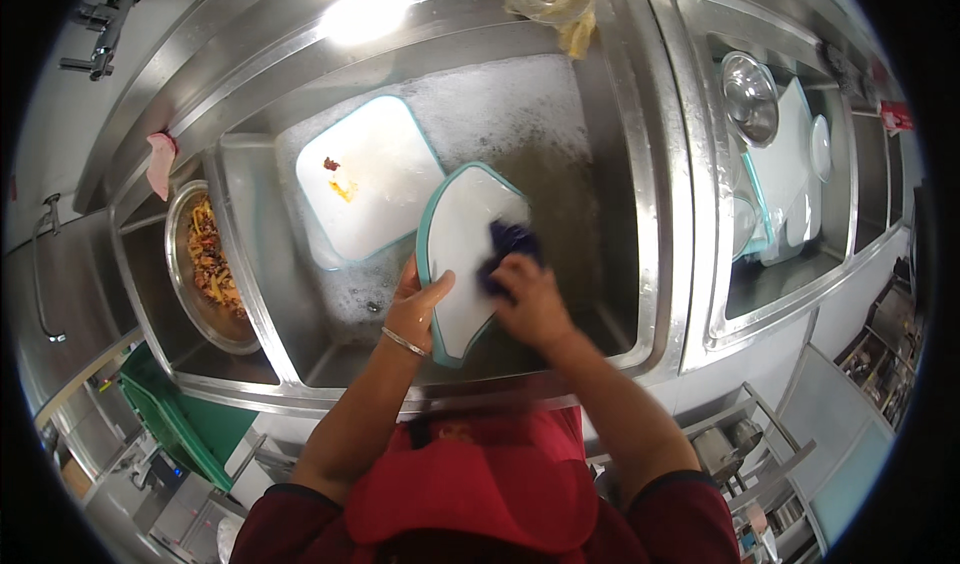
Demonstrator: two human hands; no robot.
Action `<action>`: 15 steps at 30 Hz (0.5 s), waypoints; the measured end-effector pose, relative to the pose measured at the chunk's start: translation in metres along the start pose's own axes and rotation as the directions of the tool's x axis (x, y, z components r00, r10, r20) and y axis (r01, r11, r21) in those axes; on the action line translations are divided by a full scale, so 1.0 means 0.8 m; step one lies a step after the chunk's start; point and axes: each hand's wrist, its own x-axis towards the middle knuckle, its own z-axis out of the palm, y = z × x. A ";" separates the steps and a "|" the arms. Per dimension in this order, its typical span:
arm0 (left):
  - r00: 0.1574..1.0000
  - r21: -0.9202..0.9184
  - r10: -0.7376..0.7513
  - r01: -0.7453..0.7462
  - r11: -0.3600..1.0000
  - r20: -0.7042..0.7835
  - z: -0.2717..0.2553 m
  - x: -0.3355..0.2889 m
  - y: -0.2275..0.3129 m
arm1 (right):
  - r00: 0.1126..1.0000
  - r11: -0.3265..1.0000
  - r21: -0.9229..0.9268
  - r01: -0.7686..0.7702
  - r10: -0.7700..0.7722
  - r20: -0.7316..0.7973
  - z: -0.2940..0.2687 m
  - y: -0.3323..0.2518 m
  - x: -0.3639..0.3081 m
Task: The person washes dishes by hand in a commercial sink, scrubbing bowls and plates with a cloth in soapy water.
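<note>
The left hand [412, 307] grips a white, curved-sided tray with a teal rim [462, 239], its thumb laid over the face and its other fingers out of sight behind. The right hand [530, 299] has its fingers closed around a bunched, dark purple cloth [514, 242], which lies against the tray's white face. The tray is tilted above a large stainless-steel sink [625, 164] that holds cloudy water with white foam [490, 89]. Just beside it, to the left, a second white, rounded-square tray with a pale teal edge [375, 189] lies in the foam, bearing a dark red smear and an orange-yellow one. Further left, a round metal basin [176, 239] contains mixed food scraps [212, 264]. In the separate sink on the right [698, 164], a shiny steel bowl [750, 99] rests near white, flat pieces [795, 169].
</note>
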 end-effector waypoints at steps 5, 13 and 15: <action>1.000 0.217 0.001 -0.002 0.976 0.005 -0.031 -0.013 0.007 | 0.921 0.941 0.022 -0.339 0.336 -0.198 0.003 0.101 0.063; 0.960 0.715 0.254 -0.258 0.650 0.116 -0.023 -0.003 -0.007 | 0.807 0.706 0.497 -0.504 0.590 -0.018 -0.031 0.095 0.087; 0.961 0.713 0.256 -0.255 0.653 0.108 -0.009 -0.001 -0.008 | 0.894 0.751 0.589 -0.297 0.436 -0.106 -0.054 0.045 0.081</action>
